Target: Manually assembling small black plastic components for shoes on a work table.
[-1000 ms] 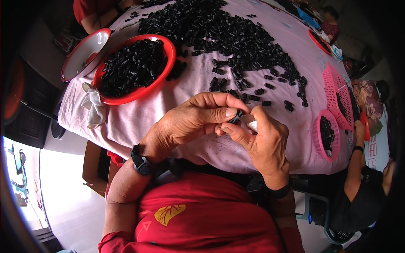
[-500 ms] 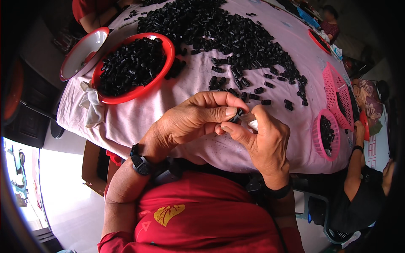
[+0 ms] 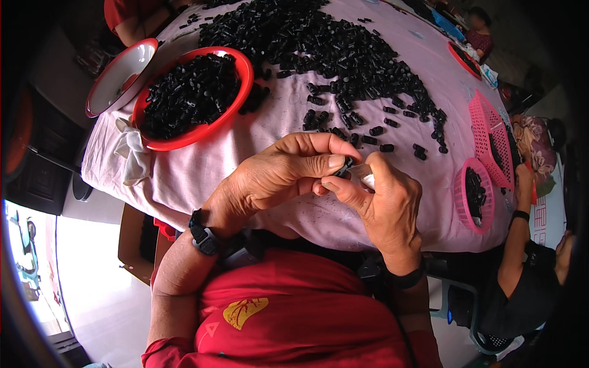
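Close in front of my body, over the near side of the cloth-covered table, my two hands meet. Thumb and fingers of my left hand [image 3: 285,172] pinch a small black cylindrical part [image 3: 344,170]. My right hand [image 3: 392,205] is closed on a small clear-and-white piece [image 3: 367,180], held up against the black part. Its exact kind is hidden by the fingers. Beyond my hands, loose black parts [image 3: 376,130] lie scattered at the near edge of a large heap of the same parts [image 3: 343,58].
A red-rimmed basin [image 3: 245,92] full of black parts stands left, beside a white basin [image 3: 116,83] and a white cloth [image 3: 132,156]. Pink baskets [image 3: 488,178] sit at the right edge. Co-workers are at the far left, far right and near right, where an arm [image 3: 518,239] reaches in.
My hands keep nearly the same pose around the black part. At the right, the co-worker's hand has shifted slightly up and away.
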`<state>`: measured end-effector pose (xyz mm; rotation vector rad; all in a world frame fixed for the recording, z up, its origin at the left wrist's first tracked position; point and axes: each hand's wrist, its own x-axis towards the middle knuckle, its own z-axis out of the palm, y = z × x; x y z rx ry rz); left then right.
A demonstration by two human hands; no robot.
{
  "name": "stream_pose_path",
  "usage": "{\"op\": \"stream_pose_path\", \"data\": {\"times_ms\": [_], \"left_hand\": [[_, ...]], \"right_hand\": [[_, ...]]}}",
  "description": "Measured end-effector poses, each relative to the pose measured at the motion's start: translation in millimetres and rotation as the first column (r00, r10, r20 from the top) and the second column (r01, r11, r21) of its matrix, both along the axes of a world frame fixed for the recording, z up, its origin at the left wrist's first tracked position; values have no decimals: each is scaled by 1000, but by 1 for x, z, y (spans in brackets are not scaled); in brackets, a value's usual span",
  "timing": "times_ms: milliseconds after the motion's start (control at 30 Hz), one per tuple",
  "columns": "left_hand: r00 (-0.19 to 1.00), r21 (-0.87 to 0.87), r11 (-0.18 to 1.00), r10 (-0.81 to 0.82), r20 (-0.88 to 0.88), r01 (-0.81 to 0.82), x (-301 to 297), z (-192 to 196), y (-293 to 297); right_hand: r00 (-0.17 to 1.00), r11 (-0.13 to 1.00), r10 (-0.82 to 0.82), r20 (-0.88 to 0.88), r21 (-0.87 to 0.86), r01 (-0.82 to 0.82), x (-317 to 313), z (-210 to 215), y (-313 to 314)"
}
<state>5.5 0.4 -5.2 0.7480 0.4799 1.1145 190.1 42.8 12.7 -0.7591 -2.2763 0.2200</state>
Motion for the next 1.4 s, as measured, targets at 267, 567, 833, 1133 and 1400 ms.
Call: {"op": "stream_pose_path", "data": {"times_ms": [267,567,833,1133,1400], "left_hand": [[1000,-31,999,24,-8,-25,2,1,-2],[1000,-20,1000,18,12,-18,-1,-2,0],[997,-87,996,-15,73,21,-3,-1,-1],[994,-24,998,54,92,-52,1,3,-1],[995,98,990,102,-20,-100,1,2,1]], "right_hand": [[999,997,32,-23,-75,-34,1,-2,0],[996,988,82,-22,-133,-84,-1,1,-5],[940,928,196,-281,-255,-270,0,13,-5],[902,908,132,-412,-315,-277,-2,4,-6],[910,935,85,-407,-283,-214,-1,1,-6]]}}
